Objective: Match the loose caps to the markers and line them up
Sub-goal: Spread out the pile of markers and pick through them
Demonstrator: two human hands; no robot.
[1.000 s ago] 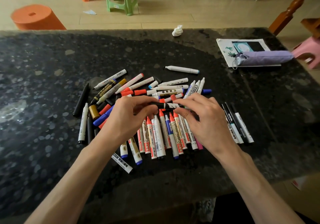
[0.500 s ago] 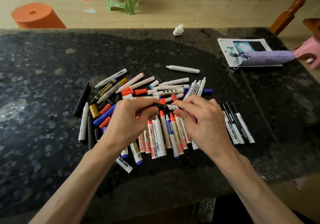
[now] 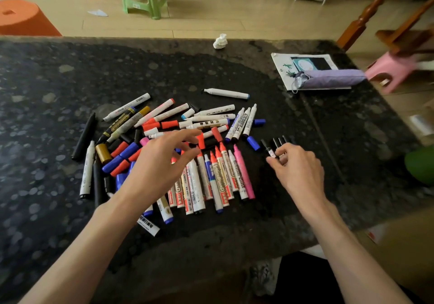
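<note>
Left hand [image 3: 162,165] hovers over the dark desk [image 3: 47,92] with its fingers loosely spread, holding nothing. It covers the middle of a jumbled pile [image 3: 122,149] of markers and loose red, blue, black and gold caps, so what lies under the palm cannot be seen. Just right of it, a row of markers [image 3: 218,176] lies side by side, tips pointing away; the left hand's wrist hides its left end. Two loose blue caps [image 3: 253,143] sit beyond the row. Further right, the right hand [image 3: 299,172] pinches a thin black marker [image 3: 267,148] at its near end, the grip partly hidden by the fingers. Three other thin markers [image 3: 280,141] lie next to it, only their black ends showing past the fingertips. A green object [image 3: 420,167] is cut off at the right edge.
</note>
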